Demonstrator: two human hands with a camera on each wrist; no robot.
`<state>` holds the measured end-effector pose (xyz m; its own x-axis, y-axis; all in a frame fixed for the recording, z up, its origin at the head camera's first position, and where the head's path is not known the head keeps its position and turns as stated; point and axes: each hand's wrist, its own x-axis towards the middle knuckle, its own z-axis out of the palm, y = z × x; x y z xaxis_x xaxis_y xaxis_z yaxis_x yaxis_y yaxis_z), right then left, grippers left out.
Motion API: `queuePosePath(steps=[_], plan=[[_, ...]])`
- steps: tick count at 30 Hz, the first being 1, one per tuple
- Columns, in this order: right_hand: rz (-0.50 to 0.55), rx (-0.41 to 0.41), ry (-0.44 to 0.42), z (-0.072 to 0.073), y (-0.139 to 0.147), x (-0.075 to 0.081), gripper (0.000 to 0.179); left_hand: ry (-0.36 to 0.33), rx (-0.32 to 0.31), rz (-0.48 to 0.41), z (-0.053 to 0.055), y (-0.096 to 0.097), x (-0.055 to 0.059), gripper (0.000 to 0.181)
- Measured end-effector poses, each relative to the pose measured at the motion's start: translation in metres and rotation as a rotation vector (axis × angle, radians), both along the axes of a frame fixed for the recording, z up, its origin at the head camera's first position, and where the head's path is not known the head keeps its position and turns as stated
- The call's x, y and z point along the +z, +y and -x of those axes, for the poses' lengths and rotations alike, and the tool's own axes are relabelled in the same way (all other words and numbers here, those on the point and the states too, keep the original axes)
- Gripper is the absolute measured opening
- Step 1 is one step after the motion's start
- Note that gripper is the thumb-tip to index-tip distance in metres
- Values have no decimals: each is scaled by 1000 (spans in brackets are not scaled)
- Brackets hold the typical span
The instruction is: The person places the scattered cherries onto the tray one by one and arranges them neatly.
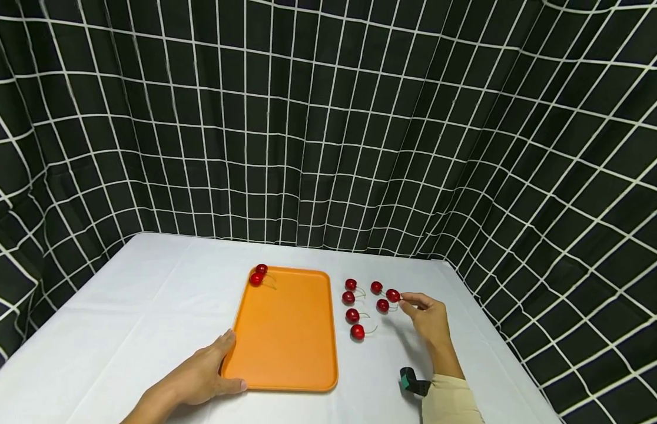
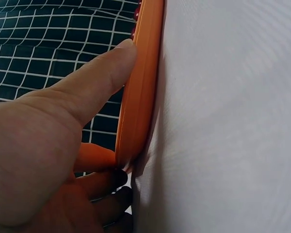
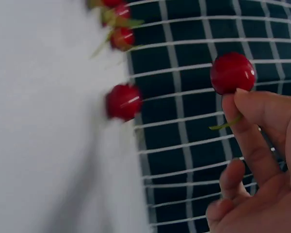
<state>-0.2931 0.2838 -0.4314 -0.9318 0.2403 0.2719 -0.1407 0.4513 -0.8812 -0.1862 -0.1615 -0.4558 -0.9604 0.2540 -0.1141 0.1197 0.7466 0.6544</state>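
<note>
An orange tray [image 1: 286, 330] lies on the white table. My left hand [image 1: 203, 371] holds its near left corner, fingers along the left side and thumb at the front edge. The left wrist view shows that hand's thumb [image 2: 99, 73] stretched against the tray wall [image 2: 141, 82]. Between thumb and forefinger, my right hand [image 1: 431, 321] pinches a red cherry [image 3: 233, 73] at its stem end, raised above the cloth. A green stem [image 3: 226, 124] pokes out below these fingertips. Two cherries [image 1: 256, 278] with stems sit in the tray's far left corner.
Right of the tray, several cherries [image 1: 352, 315] form a loose column; two more [image 1: 382, 305] lie near the right hand. A black strap with a green part [image 1: 413, 383] is at the right wrist. Black curtains with white grid lines [image 1: 307, 147] surround the table.
</note>
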Motion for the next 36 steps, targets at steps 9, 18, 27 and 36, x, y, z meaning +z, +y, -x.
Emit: queuePosePath(steps=[9, 18, 27, 36], plan=[[84, -11, 152, -8, -33, 48, 12, -19, 14, -14, -1, -1, 0, 113], [103, 98, 180, -5, -86, 78, 9, -21, 21, -27, -1, -1, -1, 111], [137, 195, 230, 15, -131, 64, 4, -9, 7, -25, -1, 0, -1, 110], [169, 221, 179, 29, -180, 55, 4, -18, 15, -24, -2, 0, -1, 112]])
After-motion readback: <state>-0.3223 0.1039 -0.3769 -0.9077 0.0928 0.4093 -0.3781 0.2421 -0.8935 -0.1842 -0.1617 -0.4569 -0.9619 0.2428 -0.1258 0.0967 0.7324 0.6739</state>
